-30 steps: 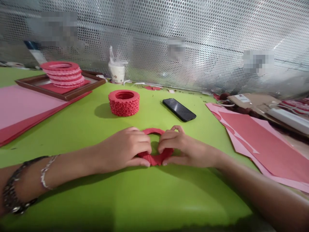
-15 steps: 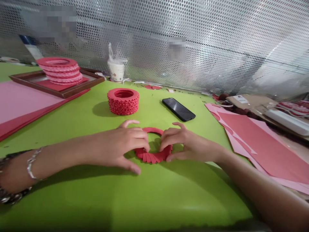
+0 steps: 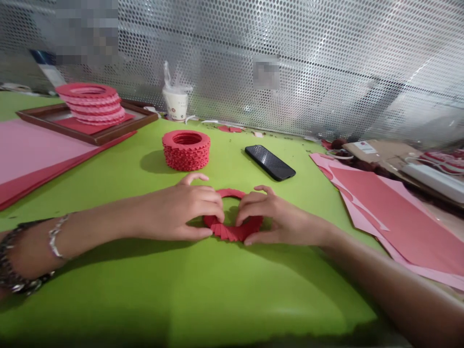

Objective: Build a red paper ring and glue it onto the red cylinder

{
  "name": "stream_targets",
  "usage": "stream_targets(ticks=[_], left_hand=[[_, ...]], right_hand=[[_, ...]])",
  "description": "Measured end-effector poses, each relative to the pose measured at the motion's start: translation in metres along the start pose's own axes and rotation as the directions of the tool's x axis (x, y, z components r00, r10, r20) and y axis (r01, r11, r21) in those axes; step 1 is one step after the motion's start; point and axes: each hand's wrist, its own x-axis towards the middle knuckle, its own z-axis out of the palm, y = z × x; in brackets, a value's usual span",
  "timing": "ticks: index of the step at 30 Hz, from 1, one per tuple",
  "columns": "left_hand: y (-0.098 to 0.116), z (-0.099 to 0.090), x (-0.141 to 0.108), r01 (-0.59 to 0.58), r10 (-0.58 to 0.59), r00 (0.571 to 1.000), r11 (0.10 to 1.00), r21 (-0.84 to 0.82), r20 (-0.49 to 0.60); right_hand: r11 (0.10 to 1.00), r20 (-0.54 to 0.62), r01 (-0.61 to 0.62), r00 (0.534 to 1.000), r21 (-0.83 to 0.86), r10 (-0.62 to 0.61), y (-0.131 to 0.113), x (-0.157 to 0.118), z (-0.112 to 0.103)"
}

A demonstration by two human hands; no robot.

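A red paper ring [image 3: 232, 233] with pleated folds along its near edge lies flat on the green table [image 3: 232, 290]. My left hand [image 3: 192, 208] pinches its left side, thumb on the outer edge and fingers reaching into the hole. Opposite it, my right hand [image 3: 271, 217] grips the near right part, its thumb outside and fingertips inside the ring. The fingers partly hide both sides of the ring. Behind the hands stands a stack of red scalloped paper rings [image 3: 186, 152].
A black phone [image 3: 270, 162] lies behind my right hand. At back left, a brown tray [image 3: 97, 137] bears stacked pink and red rings [image 3: 90, 104]. Paper sheets lie left [image 3: 36, 145] and right [image 3: 391, 212]. A white cup [image 3: 176, 105] stands by the perforated metal wall [image 3: 217, 58].
My left thumb has closed in against the ring's outer edge. My right thumb and fingers have slid slightly left along the near rim.
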Motion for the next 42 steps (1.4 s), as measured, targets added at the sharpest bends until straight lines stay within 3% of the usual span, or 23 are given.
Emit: stream_targets(ticks=[4,10,18,23,29,37,42], left_hand=[[-0.001,0.001,0.0,0.1,-0.099,0.995,0.995,0.025,-0.027],[0.004,0.012,0.005,0.016,-0.018,1.0,0.995,-0.095,-0.018],[0.006,0.012,0.008,-0.007,0.004,1.0,0.994,-0.113,-0.028],[0.002,0.004,0.005,-0.007,0.01,1.0,0.996,-0.087,0.026],[0.0,-0.006,-0.004,0.071,-0.068,0.994,0.997,-0.037,0.082],[0.004,0.009,0.009,-0.079,0.083,0.996,0.99,-0.114,0.031],[0.008,0.006,0.006,-0.066,0.069,0.997,0.993,-0.093,0.025]], right_hand=[[0.999,0.005,-0.008,1.0,-0.046,0.009,0.007,-0.003,-0.005],[0.998,-0.006,0.028,1.0,-0.058,-0.028,0.01,-0.003,-0.006],[0.998,-0.01,0.025,1.0,-0.05,-0.026,0.009,-0.002,-0.002],[0.998,0.007,0.036,0.999,-0.045,-0.035,0.006,-0.002,-0.002],[0.993,-0.006,0.063,0.998,-0.101,-0.064,0.011,-0.004,-0.006],[0.984,-0.041,0.172,0.984,-0.041,-0.173,0.014,0.0,0.001],[0.984,-0.047,0.172,0.984,-0.042,-0.174,0.012,0.001,0.003]])
